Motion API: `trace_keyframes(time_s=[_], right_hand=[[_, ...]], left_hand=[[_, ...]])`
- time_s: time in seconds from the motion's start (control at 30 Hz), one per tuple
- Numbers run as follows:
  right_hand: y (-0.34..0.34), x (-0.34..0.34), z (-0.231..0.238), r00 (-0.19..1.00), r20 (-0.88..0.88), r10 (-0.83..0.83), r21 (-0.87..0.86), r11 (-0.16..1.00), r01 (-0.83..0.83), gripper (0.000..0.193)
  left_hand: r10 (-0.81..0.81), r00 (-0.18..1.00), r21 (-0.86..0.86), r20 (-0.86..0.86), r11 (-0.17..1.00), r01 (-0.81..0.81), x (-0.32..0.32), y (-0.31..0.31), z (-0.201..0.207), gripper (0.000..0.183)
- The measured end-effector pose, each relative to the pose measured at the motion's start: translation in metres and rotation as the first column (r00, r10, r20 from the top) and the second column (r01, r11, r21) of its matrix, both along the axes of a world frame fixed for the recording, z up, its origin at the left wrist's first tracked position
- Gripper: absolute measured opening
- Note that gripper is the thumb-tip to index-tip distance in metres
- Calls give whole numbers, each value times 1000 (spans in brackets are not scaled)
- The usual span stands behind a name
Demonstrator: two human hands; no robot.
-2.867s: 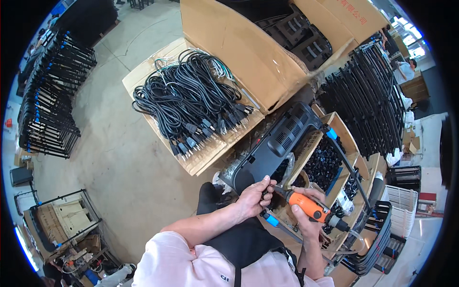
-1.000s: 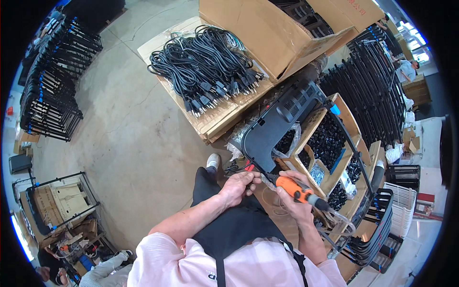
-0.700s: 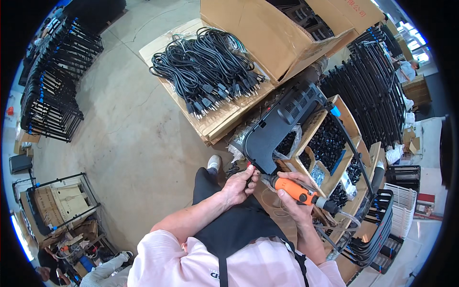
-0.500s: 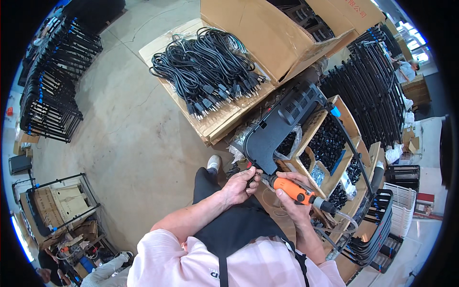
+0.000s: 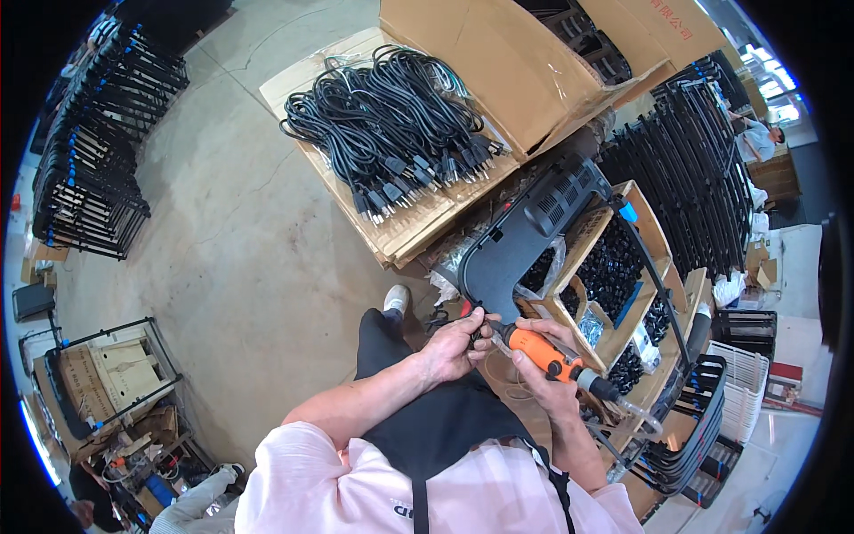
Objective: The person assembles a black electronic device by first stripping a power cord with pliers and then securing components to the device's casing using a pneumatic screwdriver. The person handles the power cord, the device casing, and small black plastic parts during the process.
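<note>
My right hand [image 5: 553, 378] is wrapped round an orange and black air screwdriver [image 5: 538, 349], a clear hose trailing from its rear end. The tool's nose points left, at the corner of a black frame. Just beside that nose my left hand [image 5: 457, 345] is closed, its thumb and fingers pinched at the frame's corner. Small dark bits show between these fingers, too small to name. The black tubular frame [image 5: 663, 283] carries a flat black plastic cover [image 5: 507, 254] with vent slots and lies tilted across the bench. Where the tool's tip meets the frame is hidden by my fingers.
Under the frame, a wooden compartment box [image 5: 612, 343] holds many small black parts and some silver screws. Coiled black power cords [image 5: 382, 133] lie on flattened cardboard, beside a large open carton [image 5: 480, 62]. Stacked black frames [image 5: 685, 178] stand at right, more [image 5: 98, 151] at left.
The frame and cover have shifted slightly in the picture, along with the surroundings. Both hands stay at the frame's corner, with the screwdriver still in the right one.
</note>
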State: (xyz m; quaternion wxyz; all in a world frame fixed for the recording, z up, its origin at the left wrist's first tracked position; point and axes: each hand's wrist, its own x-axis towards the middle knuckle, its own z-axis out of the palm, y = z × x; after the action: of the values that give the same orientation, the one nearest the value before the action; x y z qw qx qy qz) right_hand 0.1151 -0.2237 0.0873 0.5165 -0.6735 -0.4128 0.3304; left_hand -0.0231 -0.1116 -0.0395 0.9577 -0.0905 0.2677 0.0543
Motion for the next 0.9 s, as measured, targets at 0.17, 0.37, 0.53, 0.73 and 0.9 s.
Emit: trace_keyframes(time_s=[0.17,0.37,0.53,0.73,0.9], right_hand=[[9,-5,-5,997,63,-33,-10,999,34,45],[25,-1,-18,994,109,-3,-59,998,9,46],[40,-2,-24,977,192,96,-57,995,-87,38],[46,-2,-25,970,216,110,-75,993,-96,33],[49,-4,-18,973,207,98,-126,989,-73,34]], left_hand=[[1,1000,87,-30,996,1,-1,1,3,34],[-97,973,362,-209,917,169,-13,-5,-16,27],[-63,969,486,-237,857,174,-14,-3,-23,23],[13,984,434,-177,899,66,-23,2,-22,22],[-20,978,465,-207,878,117,-27,7,-22,23]])
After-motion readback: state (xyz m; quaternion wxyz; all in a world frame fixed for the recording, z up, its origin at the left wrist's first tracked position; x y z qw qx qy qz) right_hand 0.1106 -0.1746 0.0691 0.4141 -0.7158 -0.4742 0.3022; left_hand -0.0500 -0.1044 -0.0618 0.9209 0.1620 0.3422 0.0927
